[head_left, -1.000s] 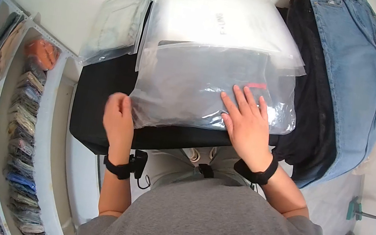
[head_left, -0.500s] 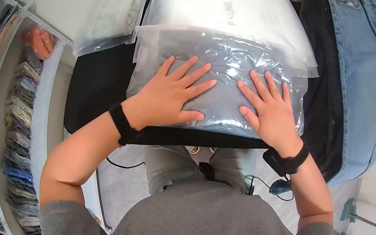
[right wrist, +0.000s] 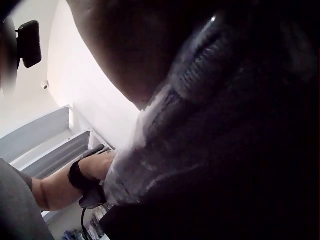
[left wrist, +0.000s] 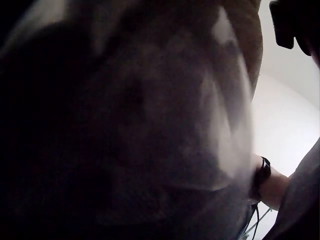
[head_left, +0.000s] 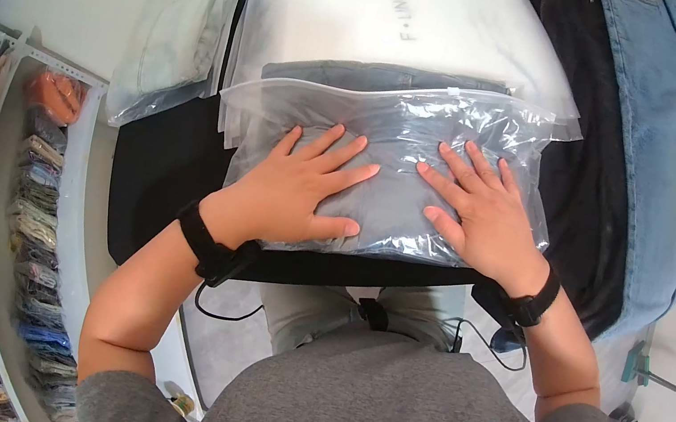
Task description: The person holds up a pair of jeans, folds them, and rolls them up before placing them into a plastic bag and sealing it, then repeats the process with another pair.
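Note:
A clear plastic zip bag (head_left: pixel 412 98) with a folded grey-blue garment in it lies at the near edge of the black-covered table. Both hands rest flat on it with fingers spread. My left hand (head_left: pixel 288 184) covers its left half, and my right hand (head_left: pixel 488 206) lies on the right half. Past the bag's zip edge shows a strip of folded grey cloth (head_left: pixel 353 74). In the left wrist view the bag is dark and blurred, and the left hand is hidden. Dark, shiny plastic (right wrist: pixel 165 155) fills much of the right wrist view.
Frosted white bags (head_left: pixel 330 2) with printed lettering lie behind. A bagged pale garment (head_left: pixel 180 29) sits at the back left. Black trousers (head_left: pixel 586 164) and blue jeans (head_left: pixel 663 160) lie along the right. Shelves (head_left: pixel 95 204) of bagged clothes stand at the left.
My left hand has moved from the bag's near left corner onto its top, fingers now spread. Lately the bag's far edge has come nearer my body, and a grey cloth strip shows beyond it.

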Demonstrator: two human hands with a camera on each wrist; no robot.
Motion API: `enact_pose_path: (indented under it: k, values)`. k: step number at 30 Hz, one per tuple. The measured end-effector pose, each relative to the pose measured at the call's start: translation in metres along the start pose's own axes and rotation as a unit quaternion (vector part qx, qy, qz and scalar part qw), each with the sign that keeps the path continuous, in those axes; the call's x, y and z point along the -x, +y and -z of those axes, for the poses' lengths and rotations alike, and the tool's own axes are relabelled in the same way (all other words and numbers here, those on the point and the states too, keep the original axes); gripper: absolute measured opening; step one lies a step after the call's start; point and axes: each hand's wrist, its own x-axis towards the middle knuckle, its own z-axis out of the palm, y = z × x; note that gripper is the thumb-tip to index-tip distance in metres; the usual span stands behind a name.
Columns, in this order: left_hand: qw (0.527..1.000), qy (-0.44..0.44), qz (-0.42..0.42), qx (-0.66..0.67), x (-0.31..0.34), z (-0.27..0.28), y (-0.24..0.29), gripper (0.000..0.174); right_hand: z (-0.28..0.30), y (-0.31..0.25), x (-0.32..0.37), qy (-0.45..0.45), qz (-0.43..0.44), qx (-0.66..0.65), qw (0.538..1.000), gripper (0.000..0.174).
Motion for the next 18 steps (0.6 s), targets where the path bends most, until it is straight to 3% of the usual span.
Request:
enact_pose_path:
  k: [8,11,12,14,18]
  values:
    - [0.999,-0.022,-0.034,-0.027,0.006,0.012,0.000,0.067,0.010,0.007,0.005,0.032,0.028,0.032,0.999,0.049]
    - [0.998,-0.019,-0.055,-0.029,0.016,0.040,-0.006,0.066,0.050,0.025,0.001,-0.135,0.082,0.063,0.985,0.054]
    - [0.998,-0.014,-0.055,-0.035,0.016,0.046,-0.009,0.066,0.060,0.030,-0.005,-0.129,0.082,0.067,0.986,0.054]
    - [0.992,-0.020,-0.081,-0.093,0.013,0.055,-0.015,0.064,0.072,0.038,-0.017,-0.218,0.128,0.104,0.962,0.054]
    - [0.975,0.009,-0.154,-0.162,-0.009,0.048,-0.034,0.063,0.055,0.055,-0.038,-0.204,0.209,0.129,0.948,0.057]
